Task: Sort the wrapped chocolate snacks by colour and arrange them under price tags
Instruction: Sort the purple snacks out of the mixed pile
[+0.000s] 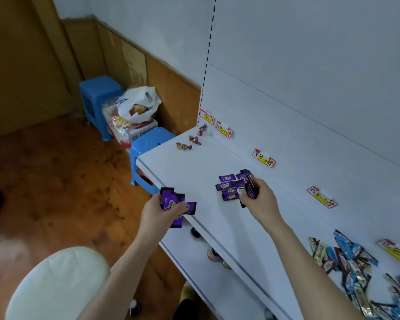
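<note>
1. Purple wrappers fan out of the left hand (158,212), whose fingers are curled round a bunch of chocolate snacks (172,200) held just off the front edge of the white shelf (189,167).
2. The right hand (262,200) is curled too, pinching a few more purple packets (249,188) low over the shelf.
3. Just beside that hand, on its left, a small purple pile (226,185) lies flat on the shelf, its packets touching and overlapping.
4. Behind the pile, on the back panel, sits a price tag (263,158); further tags (321,197) are stuck along the same panel to either side.
5. At the far left of the shelf, a few small twisted sweets (194,138) lie under the first tags.
6. At the near right, well apart from the purple ones, a mixed heap (346,257) of blue, gold and dark packets lies jumbled.
7. Beyond the shelf end stand two blue stools (99,98) and a white plastic bag (139,102) on a wooden floor (67,169).
</note>
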